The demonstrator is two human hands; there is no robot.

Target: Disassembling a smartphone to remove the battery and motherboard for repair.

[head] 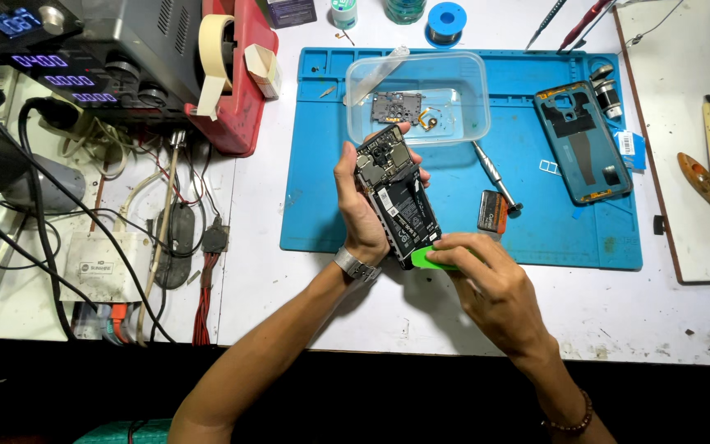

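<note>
The left hand [361,205] is gripping an opened phone [397,196] from its left side, thumb and fingers closed around the edges, and it is holding the phone up above the front edge of the blue mat [314,164], tilted, with the top end pointing away and to the left. The phone's back is off, so the circuit board up top and the black battery below are facing the camera. The right hand [486,279] is sitting just below and to the right of the phone, fingers pinched shut on a green plastic pick [431,258], and the pick is touching the phone's bottom end. So the phone is lying between the two hands, left hand alongside it, right hand at its lower tip.

Behind the phone, a clear plastic tub [417,97] is resting on the mat with small parts inside. A screwdriver [496,174] is lying just right of the phone, with a small orange and black block [492,212] beside it. The phone's back cover [583,141] is lying well apart on the right side of the mat. Off to the left, a roll of tape [215,62] and a tangle of cables [125,238] are sitting by the power supply [84,57]
</note>
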